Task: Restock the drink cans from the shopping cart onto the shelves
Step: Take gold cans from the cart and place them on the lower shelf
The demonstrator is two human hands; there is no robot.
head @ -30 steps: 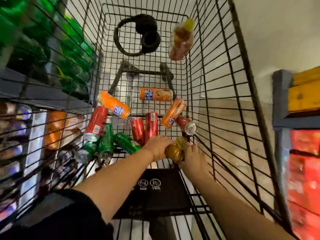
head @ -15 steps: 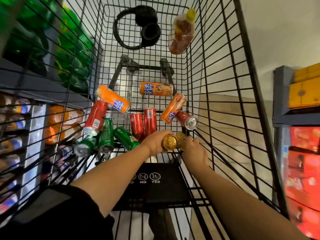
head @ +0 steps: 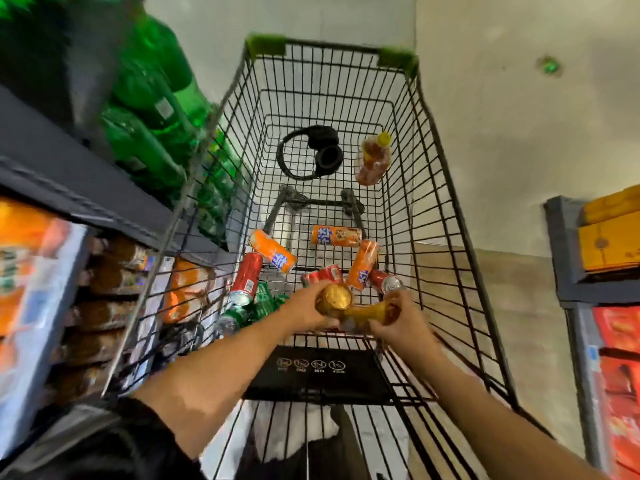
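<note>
Two gold cans are held above the cart point(head: 446, 188), one point(head: 333, 296) gripped by the left hand point(head: 304, 308), the other point(head: 372, 311) by the right hand point(head: 403, 323); likely full, stiff and slick, best clasped mid-body.

The black wire shopping cart point(head: 446, 188) has two green plastic corner caps point(head: 265, 46) on its far rim. In it lie orange cans with blue and white lettering point(head: 273, 251), plain red cans point(head: 246, 278) and green cans point(head: 263, 299). The two cans held in the hands are golden point(head: 333, 296). The round headphones point(head: 311, 152) are black. The small bottle point(head: 374, 160) is reddish brown with a yellow cap. The black plastic flap point(head: 318, 375) carries white round symbols. On the dark grey left shelf point(head: 69, 174) stand green bottles point(head: 152, 109).
</note>
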